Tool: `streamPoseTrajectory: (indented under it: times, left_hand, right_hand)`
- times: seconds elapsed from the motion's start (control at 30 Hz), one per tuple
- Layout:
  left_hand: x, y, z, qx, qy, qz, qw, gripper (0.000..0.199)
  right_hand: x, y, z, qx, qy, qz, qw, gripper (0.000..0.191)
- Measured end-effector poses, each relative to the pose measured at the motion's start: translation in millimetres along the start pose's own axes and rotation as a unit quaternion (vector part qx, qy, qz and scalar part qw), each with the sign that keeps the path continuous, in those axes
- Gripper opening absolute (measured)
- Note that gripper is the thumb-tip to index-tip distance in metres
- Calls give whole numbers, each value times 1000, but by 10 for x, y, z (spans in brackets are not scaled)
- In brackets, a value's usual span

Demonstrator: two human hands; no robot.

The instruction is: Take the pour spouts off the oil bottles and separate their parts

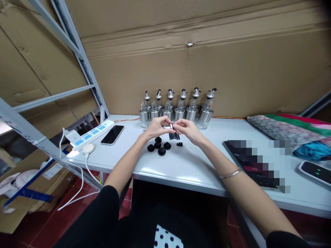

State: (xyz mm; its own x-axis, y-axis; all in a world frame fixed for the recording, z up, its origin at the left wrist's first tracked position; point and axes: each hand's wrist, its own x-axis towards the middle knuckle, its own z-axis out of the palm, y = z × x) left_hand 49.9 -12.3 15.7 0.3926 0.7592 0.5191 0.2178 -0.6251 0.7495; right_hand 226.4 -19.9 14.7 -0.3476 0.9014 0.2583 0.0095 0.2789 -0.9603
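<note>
My left hand [157, 126] is closed on a small silver pourer spout [171, 126] above the table. My right hand [188, 131] meets it there, thumb and finger pinched at the spout's end; any small part between them is hidden. Just below my hands lie short black flip caps [173, 136] in a row and a cluster of tiny black pieces [179, 144]. Several round black stoppers [161, 151] sit nearer the front edge, to the left. More silver parts [145, 128] show partly behind my left hand.
Steel-clad glass bottles [167, 112] stand in two rows behind my hands; the back row wears pourers [183, 93]. Left are a phone [112, 134] and a power strip [93, 133]. Right lie a partly blurred dark device [243, 158], another phone [317, 172] and a colourful bag [289, 132].
</note>
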Motion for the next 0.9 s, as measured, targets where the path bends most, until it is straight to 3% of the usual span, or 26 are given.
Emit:
streamPoseTrajectory:
  times: [0.27, 0.57, 0.77, 0.9]
  left_hand:
    - [14, 89, -90, -73, -1, -66, 995, 43]
    - [28, 108, -157, -127, -19, -87, 988, 39]
    - [34, 98, -198, -150, -20, -104, 983, 40]
    - [24, 108, -232, -158, -29, -106, 981, 39]
  right_hand:
    - [1, 15, 64, -96, 58, -88, 990, 31]
    - [-26, 52, 104, -167, 90, -177, 966, 26]
    - [-55, 23, 124, -290, 120, -290, 904, 17]
    - [-59, 23, 103, -340, 95, -351, 867, 16]
